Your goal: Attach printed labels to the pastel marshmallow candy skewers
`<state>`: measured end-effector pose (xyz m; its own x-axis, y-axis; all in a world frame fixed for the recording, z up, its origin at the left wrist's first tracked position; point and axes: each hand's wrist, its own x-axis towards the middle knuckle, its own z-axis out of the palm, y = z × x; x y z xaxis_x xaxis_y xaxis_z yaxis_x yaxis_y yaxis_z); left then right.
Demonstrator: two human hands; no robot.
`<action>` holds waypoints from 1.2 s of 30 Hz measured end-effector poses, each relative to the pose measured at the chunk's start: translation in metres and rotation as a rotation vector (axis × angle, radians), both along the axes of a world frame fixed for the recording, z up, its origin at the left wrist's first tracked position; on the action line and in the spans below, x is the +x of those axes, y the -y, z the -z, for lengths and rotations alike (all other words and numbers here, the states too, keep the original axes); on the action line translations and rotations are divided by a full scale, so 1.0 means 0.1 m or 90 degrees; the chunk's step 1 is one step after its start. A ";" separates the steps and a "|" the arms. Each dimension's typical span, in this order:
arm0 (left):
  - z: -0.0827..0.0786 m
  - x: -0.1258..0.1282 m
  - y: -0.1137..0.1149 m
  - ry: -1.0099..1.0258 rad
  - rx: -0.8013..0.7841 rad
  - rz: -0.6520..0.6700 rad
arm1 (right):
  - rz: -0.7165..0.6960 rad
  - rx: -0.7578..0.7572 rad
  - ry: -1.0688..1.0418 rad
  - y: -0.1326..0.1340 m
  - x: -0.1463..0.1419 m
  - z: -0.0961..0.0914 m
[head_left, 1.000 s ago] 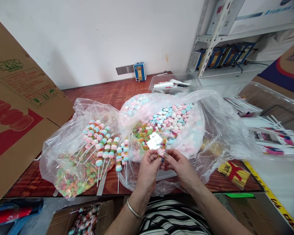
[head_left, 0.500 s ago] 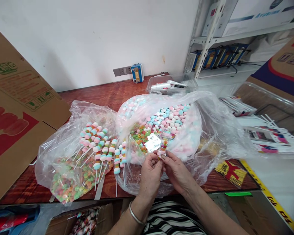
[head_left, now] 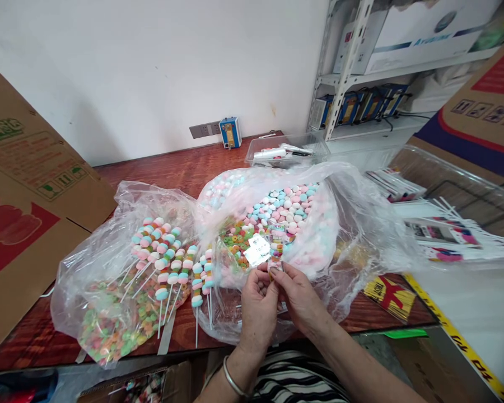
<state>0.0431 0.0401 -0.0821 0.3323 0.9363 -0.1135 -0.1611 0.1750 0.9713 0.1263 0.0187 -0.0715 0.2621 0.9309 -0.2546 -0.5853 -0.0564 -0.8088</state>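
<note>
My left hand [head_left: 258, 299] and my right hand [head_left: 300, 294] meet over the front of the table, fingers pinched together. Between their fingertips they grip the lower end of a candy skewer [head_left: 277, 243] in a clear printed wrapper, held upright. Its lower part is hidden by my fingers. Right behind it lies a large open clear bag of pink, white and blue candies [head_left: 292, 207], with green and orange ring gummies [head_left: 235, 240] at its left. A shiny silver-white label [head_left: 257, 250] is just left of the wrapped skewer.
Finished-looking candy skewers [head_left: 162, 252] lie on a bag of ring gummies [head_left: 121, 322] at left. Cardboard boxes stand on both sides. Behind is a clear plastic tray [head_left: 288, 151]; twist ties [head_left: 390, 296] lie at right. An open carton [head_left: 138, 386] sits below the table edge.
The view has shifted slightly, moving most things a little left and down. Both hands still pinch the wrapped candy skewer at its lower end, with my fingers slightly rearranged.
</note>
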 end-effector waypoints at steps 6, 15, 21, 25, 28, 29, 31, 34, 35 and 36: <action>-0.05 0.00 0.01 -0.024 -0.012 0.013 | 0.005 -0.020 0.009 -0.02 0.01 0.00; -0.08 -0.02 0.02 -0.139 0.111 -0.030 | 0.047 -0.044 0.093 -0.03 -0.02 -0.01; -0.09 0.02 0.07 -0.065 0.013 0.014 | 0.000 -0.065 0.076 -0.04 0.03 0.05; -0.09 0.04 0.06 0.055 -0.094 0.018 | -0.061 -0.051 0.056 -0.05 0.13 -0.01; -0.14 0.04 0.01 0.190 -0.176 -0.018 | -0.115 0.011 0.020 -0.04 0.19 -0.05; -0.15 0.04 -0.01 0.223 -0.200 -0.025 | -0.134 0.035 0.013 -0.03 0.19 -0.05; -0.17 0.04 -0.02 0.259 -0.234 -0.029 | -0.156 0.059 0.009 -0.01 0.18 -0.03; -0.13 0.05 -0.01 0.255 -0.262 -0.018 | -0.160 0.041 -0.007 0.01 0.16 0.04; -0.12 0.05 -0.01 0.252 -0.270 -0.009 | -0.168 0.039 -0.023 0.01 0.16 0.06; -0.11 0.04 0.00 0.254 -0.277 0.001 | -0.183 0.044 -0.042 0.02 0.16 0.08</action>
